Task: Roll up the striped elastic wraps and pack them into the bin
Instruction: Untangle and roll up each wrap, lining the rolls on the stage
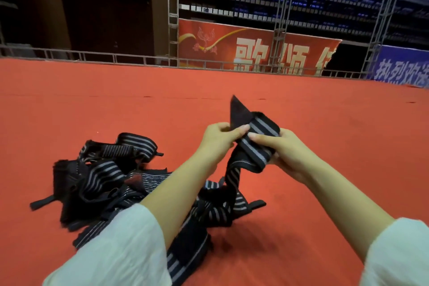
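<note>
I hold one black elastic wrap with grey stripes (256, 144) up in front of me. My left hand (219, 139) pinches its plain black end, which sticks up in a point. My right hand (282, 153) grips the striped band from below, thumb on top. The band's loose tail hangs down to the red carpet. A tangled pile of several more striped wraps (111, 179) lies on the carpet at lower left, partly hidden by my left arm. No bin is in view.
Red carpet (325, 111) covers the floor all around. A low metal railing (92, 57) runs along its far edge, with a red banner (255, 49), a truss column and dark seating tiers behind.
</note>
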### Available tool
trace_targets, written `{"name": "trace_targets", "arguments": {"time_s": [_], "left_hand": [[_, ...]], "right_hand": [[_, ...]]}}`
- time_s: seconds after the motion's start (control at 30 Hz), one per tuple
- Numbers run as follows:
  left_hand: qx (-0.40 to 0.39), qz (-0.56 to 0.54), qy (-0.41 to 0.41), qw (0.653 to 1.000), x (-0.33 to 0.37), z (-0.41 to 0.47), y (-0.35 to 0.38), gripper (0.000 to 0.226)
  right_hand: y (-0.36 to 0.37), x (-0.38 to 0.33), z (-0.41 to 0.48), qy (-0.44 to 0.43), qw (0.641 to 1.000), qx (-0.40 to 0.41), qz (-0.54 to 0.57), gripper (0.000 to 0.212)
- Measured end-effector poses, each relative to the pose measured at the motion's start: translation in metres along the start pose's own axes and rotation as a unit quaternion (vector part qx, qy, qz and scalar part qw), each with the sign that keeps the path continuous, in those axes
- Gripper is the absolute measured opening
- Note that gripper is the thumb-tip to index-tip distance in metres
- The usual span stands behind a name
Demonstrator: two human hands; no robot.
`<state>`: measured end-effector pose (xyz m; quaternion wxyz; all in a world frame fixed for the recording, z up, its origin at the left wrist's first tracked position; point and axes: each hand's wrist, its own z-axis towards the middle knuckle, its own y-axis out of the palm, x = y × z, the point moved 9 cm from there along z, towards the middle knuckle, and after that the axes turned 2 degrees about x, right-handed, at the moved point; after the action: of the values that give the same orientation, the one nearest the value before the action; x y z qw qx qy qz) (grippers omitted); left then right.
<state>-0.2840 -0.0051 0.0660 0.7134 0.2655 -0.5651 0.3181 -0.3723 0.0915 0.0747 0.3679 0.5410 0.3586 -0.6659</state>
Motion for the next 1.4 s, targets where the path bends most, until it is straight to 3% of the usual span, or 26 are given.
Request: {"name": "trace_targets", "arguments": {"time_s": [0.1, 0.23, 0.43, 0.57, 0.73, 0.9, 1.07, 1.27, 1.33, 1.4], "left_hand": [[0.051, -0.035, 0.074, 0.995, 0.051, -0.013, -0.026, 0.018], [0.077, 0.018, 0.143, 0.987, 0.110, -0.038, -0.061, 0.009], [0.084, 0.052, 0.203, 0.974, 0.178, -0.087, -0.101, 0.012], [0.114, 0.067, 0.255, 0.958, 0.225, -0.120, -0.126, 0.028], [0.115, 0.117, 0.295, 0.941, 0.275, -0.158, -0.150, 0.039], [0.095, 0.131, 0.278, 0.947, 0.299, -0.198, -0.182, 0.051], [0.136, 0.166, 0.207, 0.954, 0.261, -0.228, -0.247, 0.051], [0.220, 0.187, 0.041, 0.957, 0.133, -0.247, -0.345, 0.031], [0.237, 0.211, -0.003, 0.948, 0.086, -0.251, -0.372, 0.029], [0.258, 0.220, -0.028, 0.940, 0.046, -0.254, -0.398, 0.033]], "right_hand": [[0.021, -0.026, -0.011, -0.009, 0.999, -0.031, -0.005, 0.017], [0.053, -0.055, -0.030, -0.016, 0.995, -0.085, -0.040, 0.018], [0.093, -0.111, -0.059, -0.083, 0.988, -0.066, -0.110, 0.016], [0.120, -0.157, -0.077, -0.137, 0.978, -0.057, -0.146, 0.008], [0.157, -0.210, -0.104, -0.177, 0.970, -0.092, -0.139, 0.033], [0.203, -0.230, -0.124, -0.189, 0.963, -0.164, -0.101, 0.020], [0.281, -0.185, -0.130, -0.139, 0.949, -0.277, -0.062, 0.021], [0.384, -0.050, -0.118, -0.009, 0.936, -0.347, -0.051, 0.012], [0.411, -0.003, -0.119, 0.046, 0.927, -0.368, -0.049, 0.020], [0.430, 0.034, -0.121, 0.086, 0.919, -0.380, -0.056, 0.043]]}}
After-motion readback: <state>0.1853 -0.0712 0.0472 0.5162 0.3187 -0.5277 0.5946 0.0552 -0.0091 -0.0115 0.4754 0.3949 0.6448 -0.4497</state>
